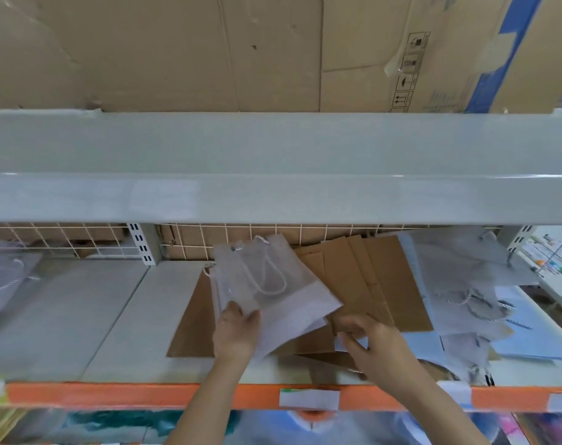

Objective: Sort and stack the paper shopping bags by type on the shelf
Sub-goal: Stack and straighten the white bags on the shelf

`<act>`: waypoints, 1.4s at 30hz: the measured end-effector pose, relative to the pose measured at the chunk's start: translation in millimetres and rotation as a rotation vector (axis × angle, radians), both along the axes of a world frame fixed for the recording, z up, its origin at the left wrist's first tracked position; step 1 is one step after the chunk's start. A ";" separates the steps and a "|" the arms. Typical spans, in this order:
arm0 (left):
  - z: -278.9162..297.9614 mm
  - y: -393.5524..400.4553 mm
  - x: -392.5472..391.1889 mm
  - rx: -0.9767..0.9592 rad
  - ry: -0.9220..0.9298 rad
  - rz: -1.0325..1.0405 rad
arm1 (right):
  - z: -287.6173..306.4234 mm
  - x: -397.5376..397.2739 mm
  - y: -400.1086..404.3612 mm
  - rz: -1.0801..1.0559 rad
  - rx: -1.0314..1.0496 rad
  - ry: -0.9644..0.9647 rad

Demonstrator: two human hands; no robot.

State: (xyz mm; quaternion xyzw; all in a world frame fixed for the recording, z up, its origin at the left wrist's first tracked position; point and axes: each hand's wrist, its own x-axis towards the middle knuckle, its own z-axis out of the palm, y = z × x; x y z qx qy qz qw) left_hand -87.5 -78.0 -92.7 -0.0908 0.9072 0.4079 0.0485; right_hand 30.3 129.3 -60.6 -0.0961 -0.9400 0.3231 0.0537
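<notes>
Grey shelf (90, 316) panels carry the mixed bags. White rope-handled bags (267, 284), apparently two, are pinched at one edge by the left hand (233, 332), tilted above the brown kraft bags (379, 284), likely for separating by type. About five brown bags are fanned beneath. The right hand (373, 345) is closed on a small white piece beside them.
</notes>
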 end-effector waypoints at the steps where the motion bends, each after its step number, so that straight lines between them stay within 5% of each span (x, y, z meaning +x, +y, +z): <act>1: 2.6 -6.9 1.0 0.045 0.056 0.007 | 1.0 -4.4 -1.4 -0.013 -0.006 0.020; 8: 27.3 -82.1 11.7 0.368 0.304 0.063 | 2.8 -43.7 -28.8 -0.111 0.060 0.056; 15: 30.3 -143.9 57.5 0.413 0.380 0.176 | -17.3 -74.0 -62.8 -0.153 0.450 -0.179; 20: 27.4 -166.2 82.4 0.506 0.360 0.241 | -20.0 -88.1 -68.1 -0.218 0.320 -0.217; 25: 28.6 -177.6 84.8 0.486 0.399 0.303 | -14.6 -85.0 -69.8 -0.272 0.335 -0.061; 31: 29.5 -189.4 80.5 0.475 0.380 0.297 | -8.2 -72.4 -71.2 -0.304 0.161 0.107; 42: 28.9 -296.2 82.5 0.629 0.317 0.307 | -4.9 -47.8 -153.8 -0.353 -0.658 0.357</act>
